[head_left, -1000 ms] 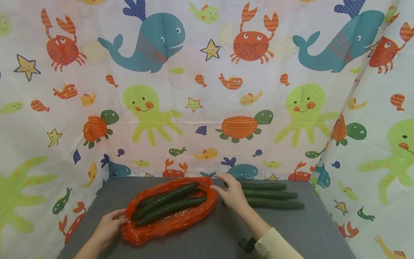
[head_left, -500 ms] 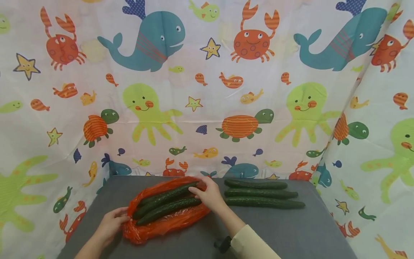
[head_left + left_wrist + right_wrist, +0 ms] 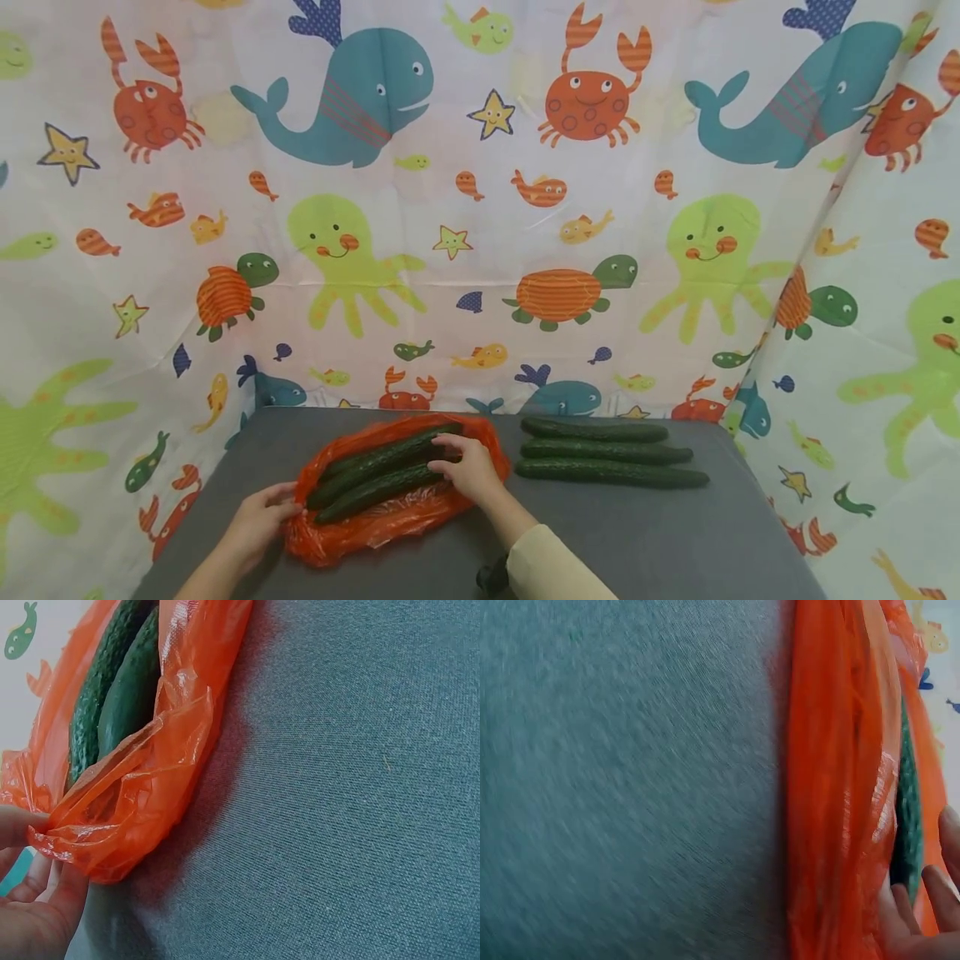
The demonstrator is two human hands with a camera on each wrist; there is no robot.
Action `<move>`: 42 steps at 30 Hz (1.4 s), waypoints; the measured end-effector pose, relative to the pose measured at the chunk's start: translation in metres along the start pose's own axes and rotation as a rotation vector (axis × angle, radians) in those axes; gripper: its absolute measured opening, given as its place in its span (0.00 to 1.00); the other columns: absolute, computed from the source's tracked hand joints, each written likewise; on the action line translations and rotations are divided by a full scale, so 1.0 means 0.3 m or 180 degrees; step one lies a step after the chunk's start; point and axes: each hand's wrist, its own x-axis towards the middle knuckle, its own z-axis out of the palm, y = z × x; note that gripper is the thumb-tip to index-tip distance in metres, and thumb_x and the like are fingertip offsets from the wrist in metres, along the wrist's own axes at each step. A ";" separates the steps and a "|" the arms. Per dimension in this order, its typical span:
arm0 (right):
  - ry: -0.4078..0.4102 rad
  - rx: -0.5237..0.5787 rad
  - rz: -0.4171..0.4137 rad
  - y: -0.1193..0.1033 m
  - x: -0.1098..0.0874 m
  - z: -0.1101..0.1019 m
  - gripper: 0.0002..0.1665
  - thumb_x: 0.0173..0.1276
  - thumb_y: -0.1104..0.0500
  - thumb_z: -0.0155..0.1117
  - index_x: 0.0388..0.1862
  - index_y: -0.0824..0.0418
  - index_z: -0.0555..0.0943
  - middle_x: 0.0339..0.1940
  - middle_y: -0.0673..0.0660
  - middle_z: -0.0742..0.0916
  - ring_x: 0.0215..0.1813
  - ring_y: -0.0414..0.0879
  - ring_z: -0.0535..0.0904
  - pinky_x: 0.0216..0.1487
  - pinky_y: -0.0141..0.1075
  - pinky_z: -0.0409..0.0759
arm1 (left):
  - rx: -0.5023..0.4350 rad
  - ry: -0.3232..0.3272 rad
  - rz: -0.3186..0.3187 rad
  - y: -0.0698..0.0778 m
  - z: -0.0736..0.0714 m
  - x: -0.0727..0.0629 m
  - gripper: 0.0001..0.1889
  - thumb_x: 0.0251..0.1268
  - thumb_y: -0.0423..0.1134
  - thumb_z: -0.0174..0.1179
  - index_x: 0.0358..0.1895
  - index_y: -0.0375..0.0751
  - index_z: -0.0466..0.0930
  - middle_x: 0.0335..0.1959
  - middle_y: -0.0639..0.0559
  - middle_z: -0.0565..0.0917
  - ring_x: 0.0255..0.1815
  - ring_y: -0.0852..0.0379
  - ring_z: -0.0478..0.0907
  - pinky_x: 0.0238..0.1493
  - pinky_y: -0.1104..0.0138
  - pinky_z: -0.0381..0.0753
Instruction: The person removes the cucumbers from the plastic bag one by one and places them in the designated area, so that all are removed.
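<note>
An orange plastic bag (image 3: pixel 405 529) lies with its mouth spread wide, dark green cucumbers (image 3: pixel 375 492) side by side inside it. My left hand (image 3: pixel 258 521) pinches the bag's rim at its near left end; the left wrist view shows thumb and fingers on the crumpled orange film (image 3: pixel 161 772). Over the right end of those cucumbers is my right hand (image 3: pixel 472 471), thumb and fingers spread apart and fingertips right at the cucumbers. In the right wrist view, the right hand's fingers (image 3: pixel 941 896) reach past the bag's edge beside a cucumber (image 3: pixel 907 817).
Three more cucumbers (image 3: pixel 611 472) lie in a row on the grey tabletop (image 3: pixel 645 542), right of the bag. Behind and beside the table hangs a white curtain (image 3: pixel 480 208) printed with sea animals. A small black object (image 3: pixel 492 577) shows at the right wrist.
My right hand has let go of the bag's right rim and moved left, in over the cucumbers inside. The left hand has stayed at the bag's left end.
</note>
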 end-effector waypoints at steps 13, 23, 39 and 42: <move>0.0038 -0.0753 0.0018 0.051 -0.020 0.041 0.24 0.62 0.55 0.76 0.57 0.55 0.85 0.58 0.54 0.82 0.63 0.56 0.77 0.64 0.54 0.76 | -0.0031 -0.0017 -0.0004 -0.010 0.008 0.004 0.28 0.69 0.29 0.59 0.69 0.21 0.65 0.55 0.32 0.82 0.43 0.55 0.84 0.43 0.59 0.86; 0.0071 -0.1193 -0.0160 0.059 -0.016 0.089 0.26 0.56 0.56 0.81 0.52 0.58 0.81 0.60 0.58 0.83 0.69 0.59 0.69 0.66 0.53 0.74 | -0.0049 -0.0022 0.0011 0.003 0.014 0.007 0.26 0.69 0.28 0.58 0.68 0.22 0.67 0.55 0.33 0.82 0.44 0.54 0.84 0.43 0.59 0.85; 0.0144 -0.1551 -0.0295 0.048 -0.013 0.110 0.23 0.52 0.54 0.83 0.48 0.54 0.89 0.47 0.55 0.86 0.53 0.54 0.79 0.56 0.47 0.81 | -0.0048 -0.0047 0.0000 0.003 0.003 -0.003 0.28 0.70 0.29 0.58 0.70 0.21 0.64 0.55 0.31 0.81 0.43 0.54 0.84 0.43 0.60 0.86; 0.0205 -0.1501 -0.0377 0.051 -0.013 0.101 0.23 0.50 0.55 0.84 0.47 0.54 0.90 0.47 0.54 0.87 0.52 0.54 0.80 0.56 0.46 0.81 | -0.0071 -0.0003 0.0017 0.003 -0.005 -0.004 0.28 0.70 0.29 0.58 0.69 0.22 0.65 0.54 0.33 0.83 0.42 0.54 0.84 0.42 0.60 0.85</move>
